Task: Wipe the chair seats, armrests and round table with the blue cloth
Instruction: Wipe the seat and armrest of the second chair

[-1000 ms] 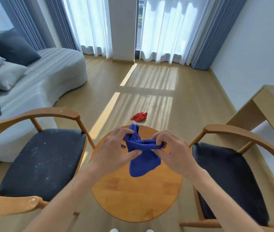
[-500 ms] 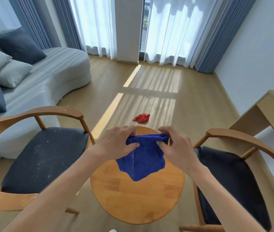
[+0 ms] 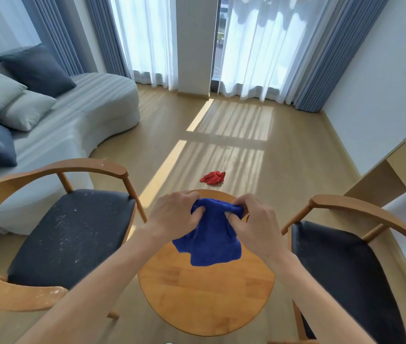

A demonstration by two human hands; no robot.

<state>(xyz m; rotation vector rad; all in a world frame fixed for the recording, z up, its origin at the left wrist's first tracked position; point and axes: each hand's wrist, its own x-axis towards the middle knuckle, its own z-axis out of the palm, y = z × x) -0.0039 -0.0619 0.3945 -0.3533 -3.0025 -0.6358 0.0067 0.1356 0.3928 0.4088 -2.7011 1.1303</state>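
Head view: left hand [image 3: 172, 216] & right hand [image 3: 256, 219] both pinch blue cloth [image 3: 209, 239] above round table [image 3: 204, 294]; fold it into flat pad, w/ no loose corners, before wiping.

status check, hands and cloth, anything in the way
Left hand and right hand both grip blue cloth, held above round table. No wiping yet. Nothing in the way.

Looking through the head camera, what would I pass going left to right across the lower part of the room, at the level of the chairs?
Left chair → left hand → blue cloth → right hand → right chair.
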